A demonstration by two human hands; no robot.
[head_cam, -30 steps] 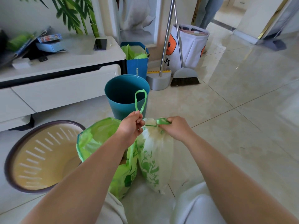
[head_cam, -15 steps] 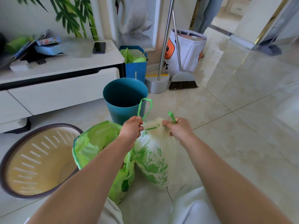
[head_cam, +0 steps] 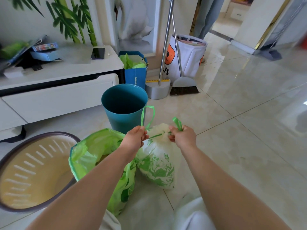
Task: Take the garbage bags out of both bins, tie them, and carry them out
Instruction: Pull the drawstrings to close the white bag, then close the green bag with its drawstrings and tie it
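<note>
Pinching a green drawstring strip (head_cam: 147, 117) apiece, left hand (head_cam: 135, 138) and right hand (head_cam: 183, 137) work a knot atop the white leaf-printed plastic garbage bag (head_cam: 157, 163) between them. Both bins look emptied: the round teal plastic bin (head_cam: 124, 105) beyond the hands, and the beige slotted bin (head_cam: 33, 171) left of the left arm. The bright green plastic bag (head_cam: 93, 155) under the left forearm gapes (untied, I'd say), and carrying out remains. Farther off, a white fabric basket (head_cam: 186, 63) shows "ys".

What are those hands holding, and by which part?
The white garbage bag, by its green drawstring: left hand pinches one loop, right hand the other, at the cinched neck.
</note>
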